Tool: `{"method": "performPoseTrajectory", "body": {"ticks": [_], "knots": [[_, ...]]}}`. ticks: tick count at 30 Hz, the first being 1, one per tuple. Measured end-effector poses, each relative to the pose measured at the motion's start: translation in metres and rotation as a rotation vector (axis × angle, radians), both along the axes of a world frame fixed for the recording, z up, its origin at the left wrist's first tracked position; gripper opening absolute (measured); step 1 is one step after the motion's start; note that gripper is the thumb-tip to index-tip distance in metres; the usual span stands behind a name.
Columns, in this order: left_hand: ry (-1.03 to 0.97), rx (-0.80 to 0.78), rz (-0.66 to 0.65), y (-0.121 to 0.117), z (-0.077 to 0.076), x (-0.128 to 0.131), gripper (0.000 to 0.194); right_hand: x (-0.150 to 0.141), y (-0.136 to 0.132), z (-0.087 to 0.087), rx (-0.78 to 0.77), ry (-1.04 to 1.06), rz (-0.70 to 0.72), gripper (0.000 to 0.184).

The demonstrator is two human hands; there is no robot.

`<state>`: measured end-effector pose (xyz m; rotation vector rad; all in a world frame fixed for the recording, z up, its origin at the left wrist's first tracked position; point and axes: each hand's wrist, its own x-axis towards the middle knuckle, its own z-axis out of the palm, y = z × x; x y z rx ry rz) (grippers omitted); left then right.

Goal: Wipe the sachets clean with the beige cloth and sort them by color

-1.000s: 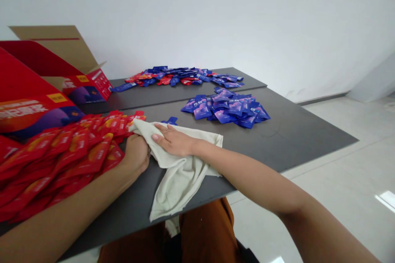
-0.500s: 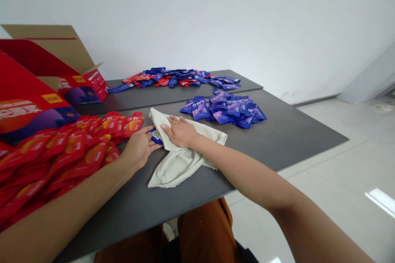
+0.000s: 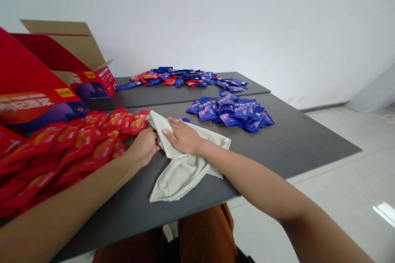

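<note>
A cream cloth (image 3: 177, 178) lies crumpled and partly folded on the dark grey table (image 3: 296, 139). Flat on top of it rests my right hand (image 3: 183, 135), fingers stretched out and pointing to the upper left. My left hand (image 3: 145, 146) is closed at the cloth's left edge; its fingertips are partly hidden there, and what they grip does not show. Just beyond the cloth's far edge a small piece of a blue packet (image 3: 186, 119) sticks out. Left of my left hand spreads a heap of red sachets (image 3: 77, 144) with orange prints.
A pile of blue-purple sachets (image 3: 231, 111) lies beyond the cloth to the right. Farther back, a mixed row of blue and red sachets (image 3: 182, 77) stretches along the wall. Two open red cartons, a near carton (image 3: 33, 98) and a far carton (image 3: 98, 84), stand at left.
My left fingers have curled in at the cloth's edge, and the blue packet beside them is now out of sight there. A blue piece now shows past the far edge. The view has shifted slightly.
</note>
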<state>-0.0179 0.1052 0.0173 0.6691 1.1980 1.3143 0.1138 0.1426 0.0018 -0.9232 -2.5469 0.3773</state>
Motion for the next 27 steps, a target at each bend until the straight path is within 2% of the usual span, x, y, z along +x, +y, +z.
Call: {"method": "performPoseTrajectory", "body": {"ticks": [4,9,13,20,23,27], "knots": [[-0.001,-0.037,0.023,0.0,-0.001,-0.003,0.033,0.004,0.012,-0.002,0.003,-0.017,-0.064,0.061],[0.02,-0.025,-0.015,-0.004,0.005,-0.001,0.03,0.006,0.007,-0.002,0.021,-0.023,-0.139,0.064],[0.092,-0.013,0.093,-0.006,0.002,0.003,0.026,0.006,-0.008,0.001,0.033,-0.028,-0.267,0.066],[0.128,0.154,0.24,-0.011,-0.011,0.003,0.017,-0.001,-0.036,0.014,0.057,-0.103,-0.461,0.066],[0.23,0.171,0.293,-0.01,-0.01,0.002,0.02,-0.003,-0.039,0.014,0.062,-0.132,-0.476,0.067],[0.475,0.266,0.395,-0.001,-0.002,-0.005,0.026,-0.005,-0.041,0.013,0.064,-0.167,-0.439,0.064]]}}
